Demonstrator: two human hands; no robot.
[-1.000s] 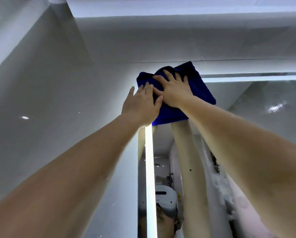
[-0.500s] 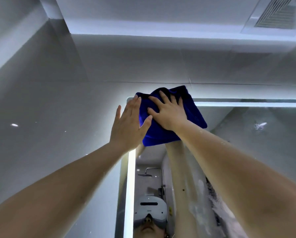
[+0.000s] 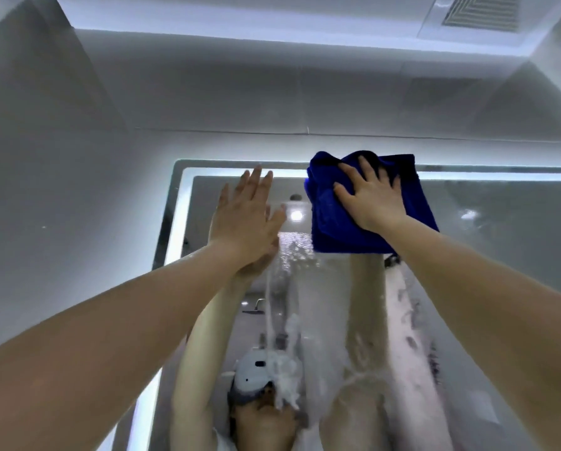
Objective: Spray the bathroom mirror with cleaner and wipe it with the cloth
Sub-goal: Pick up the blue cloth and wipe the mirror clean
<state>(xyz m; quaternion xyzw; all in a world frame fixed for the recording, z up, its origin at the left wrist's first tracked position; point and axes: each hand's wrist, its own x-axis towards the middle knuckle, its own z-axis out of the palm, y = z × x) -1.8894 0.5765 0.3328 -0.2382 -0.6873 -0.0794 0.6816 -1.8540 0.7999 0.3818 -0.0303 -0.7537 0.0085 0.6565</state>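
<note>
Head view, looking up at the bathroom mirror. We press the right hand with fingers spread wide and slightly bent onto a folded blue cloth, which lies flat against the glass at the mirror's upper edge, about 1 o'clock from the centre of the view, its top fold overlapping the lit border. We judge that the spread fingers serve to share pressure across the pad so the whole fold bears on the glass. At 9 o'clock from the cloth and apart from it, the left hand is raised with straight, closed fingers and holds nothing; its palm appears to lie against the glass, probably as a brace for the high reach, though contact cannot be confirmed. The cloth has a soft, napped pile and thick rounded folds, and looks absorbent. The mirror is hard, smooth and rectangular with rounded corners. Toward 6 o'clock, white foam and beaded droplets run down it in streaks, so we judge that spraying is done and wiping is under way from the top. A slatted ceiling vent sits at 1 o'clock. No spray bottle is in view
</note>
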